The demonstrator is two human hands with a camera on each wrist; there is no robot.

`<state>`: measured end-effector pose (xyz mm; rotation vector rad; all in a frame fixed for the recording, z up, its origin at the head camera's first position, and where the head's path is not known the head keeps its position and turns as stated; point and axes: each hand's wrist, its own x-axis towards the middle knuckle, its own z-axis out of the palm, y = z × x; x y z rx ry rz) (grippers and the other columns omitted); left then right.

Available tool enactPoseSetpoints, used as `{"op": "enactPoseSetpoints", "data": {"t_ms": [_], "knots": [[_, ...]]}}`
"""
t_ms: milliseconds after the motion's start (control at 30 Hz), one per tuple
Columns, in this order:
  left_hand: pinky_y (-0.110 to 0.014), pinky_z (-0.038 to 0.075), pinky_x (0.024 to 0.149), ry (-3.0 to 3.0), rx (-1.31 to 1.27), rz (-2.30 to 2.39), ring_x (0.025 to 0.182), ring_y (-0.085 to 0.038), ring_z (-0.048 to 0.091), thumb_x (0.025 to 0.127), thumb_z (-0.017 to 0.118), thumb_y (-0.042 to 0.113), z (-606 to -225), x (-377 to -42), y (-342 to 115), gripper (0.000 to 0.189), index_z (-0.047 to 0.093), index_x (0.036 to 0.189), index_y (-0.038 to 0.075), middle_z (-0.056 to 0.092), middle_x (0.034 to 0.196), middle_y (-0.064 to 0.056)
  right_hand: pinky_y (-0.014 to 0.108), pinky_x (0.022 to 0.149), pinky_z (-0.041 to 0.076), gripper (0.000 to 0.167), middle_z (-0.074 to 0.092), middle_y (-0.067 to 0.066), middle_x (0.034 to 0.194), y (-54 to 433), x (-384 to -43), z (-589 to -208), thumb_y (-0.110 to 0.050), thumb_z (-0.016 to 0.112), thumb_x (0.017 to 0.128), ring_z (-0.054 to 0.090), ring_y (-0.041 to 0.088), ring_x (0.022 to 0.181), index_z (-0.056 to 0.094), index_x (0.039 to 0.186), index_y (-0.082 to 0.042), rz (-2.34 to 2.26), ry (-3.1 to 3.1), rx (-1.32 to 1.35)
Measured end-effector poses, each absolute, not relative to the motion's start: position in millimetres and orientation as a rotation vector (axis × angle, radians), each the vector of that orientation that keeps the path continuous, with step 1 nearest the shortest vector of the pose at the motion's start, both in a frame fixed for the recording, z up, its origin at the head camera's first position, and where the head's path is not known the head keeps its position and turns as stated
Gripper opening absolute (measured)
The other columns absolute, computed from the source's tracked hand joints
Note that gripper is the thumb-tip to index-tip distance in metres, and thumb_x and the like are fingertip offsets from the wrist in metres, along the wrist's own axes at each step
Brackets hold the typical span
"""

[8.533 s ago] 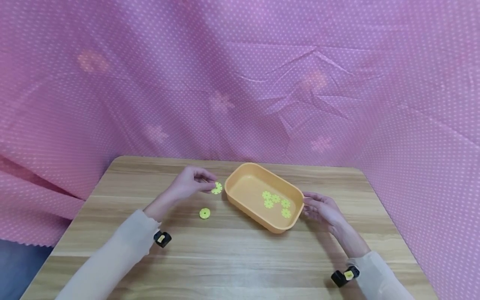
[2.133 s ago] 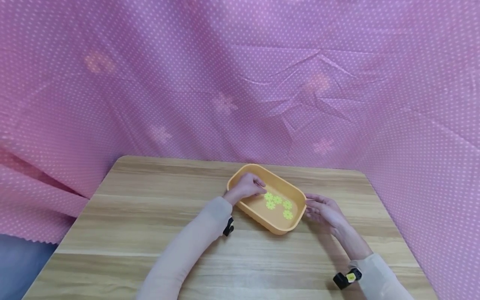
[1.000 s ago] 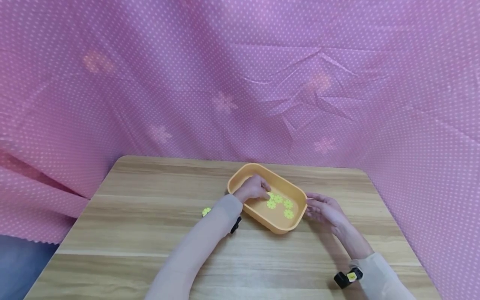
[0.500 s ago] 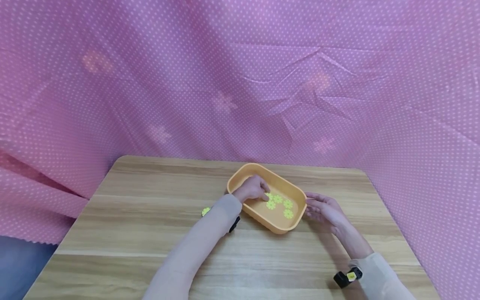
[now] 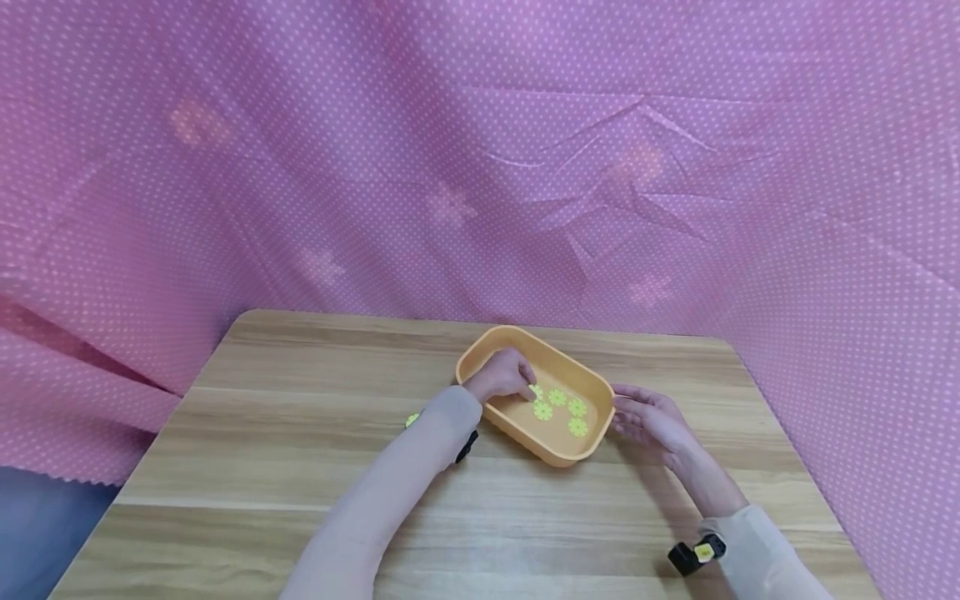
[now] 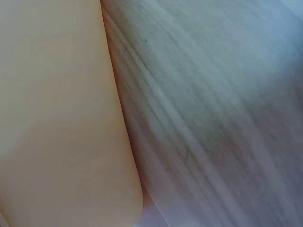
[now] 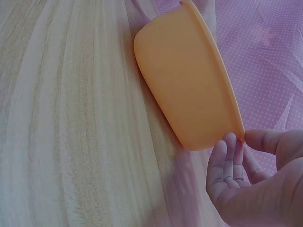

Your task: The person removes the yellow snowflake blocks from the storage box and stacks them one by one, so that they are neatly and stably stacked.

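In the head view, my left hand [image 5: 506, 375] reaches over the near rim into the orange plastic basin [image 5: 525, 429]. Its thumb and fingertips pinch a yellow notched snowflake disc [image 5: 537, 391], partly hidden by the fingers. Several matching discs, one of them the nearest snowflake disc [image 5: 542, 411], lie flat on the basin floor. My right hand [image 5: 651, 421] holds the basin's right end by the rim. In the right wrist view, the thumb [image 7: 262, 140] meets the rim while the other fingers bend against the outer wall. The left wrist view shows only the basin wall [image 6: 61, 104] and tabletop.
Another yellow disc [image 5: 412, 419] lies on the wooden table [image 5: 247, 467], partly covered by my left sleeve [image 5: 390, 492]. A pink dotted curtain [image 5: 450, 167] hangs behind the table and along both sides.
Since 8.5 s ago, my left hand has moved from the table into the basin. Over the last second, the pinched disc has shifted slightly left, apart from its neighbours. My right hand stays put.
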<state>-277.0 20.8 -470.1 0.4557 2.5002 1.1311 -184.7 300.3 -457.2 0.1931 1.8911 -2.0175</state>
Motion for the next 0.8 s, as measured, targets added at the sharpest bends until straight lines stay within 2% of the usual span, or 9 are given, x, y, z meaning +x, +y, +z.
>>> {"op": "enactPoseSetpoints", "data": {"t_ms": [100, 233, 367, 500, 600, 800], "knots": [[-0.014, 0.053, 0.066, 2.486, 0.432, 1.156, 0.078, -0.010, 0.063, 0.082, 0.087, 0.003, -469, -277, 20, 0.021, 0.081, 0.101, 0.002, 0.080, 0.105, -0.012, 0.020, 0.083, 0.066, 0.058, 0.078, -0.007, 0.096, 300, -185, -456, -0.007, 0.060, 0.106, 0.073, 0.004, 0.083, 0.035, 0.156, 0.010, -2.017, 1.891, 0.190], [-0.014, 0.055, 0.064, 2.481, 0.420, 1.184, 0.074, -0.010, 0.067, 0.081, 0.086, 0.000, -466, -277, 19, 0.019, 0.081, 0.100, 0.000, 0.081, 0.104, -0.014, 0.021, 0.082, 0.066, 0.057, 0.079, -0.007, 0.096, 300, -185, -456, -0.006, 0.060, 0.106, 0.073, 0.004, 0.082, 0.036, 0.155, 0.010, -2.016, 1.896, 0.197], [-0.021, 0.064, 0.066, 2.453, 0.400, 1.246, 0.075, -0.024, 0.077, 0.082, 0.084, -0.003, -463, -277, 17, 0.017, 0.080, 0.098, -0.003, 0.081, 0.101, -0.018, 0.020, 0.082, 0.066, 0.057, 0.078, -0.007, 0.096, 300, -185, -455, -0.006, 0.060, 0.106, 0.073, 0.004, 0.082, 0.037, 0.155, 0.010, -2.015, 1.899, 0.205], [-0.027, 0.068, 0.070, 2.415, 0.382, 1.308, 0.082, -0.034, 0.080, 0.082, 0.083, -0.006, -462, -275, 17, 0.017, 0.079, 0.098, -0.006, 0.080, 0.101, -0.020, 0.020, 0.081, 0.066, 0.055, 0.078, -0.007, 0.095, 300, -184, -455, -0.007, 0.060, 0.105, 0.073, 0.004, 0.082, 0.039, 0.154, 0.009, -2.016, 1.903, 0.209], [-0.028, 0.069, 0.071, 2.381, 0.375, 1.355, 0.079, -0.031, 0.079, 0.083, 0.082, -0.007, -461, -274, 16, 0.016, 0.078, 0.099, -0.007, 0.079, 0.102, -0.020, 0.020, 0.081, 0.066, 0.054, 0.078, -0.007, 0.095, 301, -184, -456, -0.007, 0.061, 0.105, 0.073, 0.003, 0.082, 0.041, 0.153, 0.009, -2.014, 1.908, 0.205], [-0.027, 0.068, 0.072, 2.338, 0.400, 1.416, 0.071, -0.016, 0.072, 0.085, 0.080, -0.006, -458, -270, 17, 0.013, 0.077, 0.098, -0.006, 0.078, 0.102, -0.018, 0.021, 0.082, 0.066, 0.056, 0.077, -0.007, 0.095, 300, -184, -457, -0.008, 0.060, 0.106, 0.073, 0.004, 0.083, 0.038, 0.154, 0.010, -2.013, 1.915, 0.197]]}}
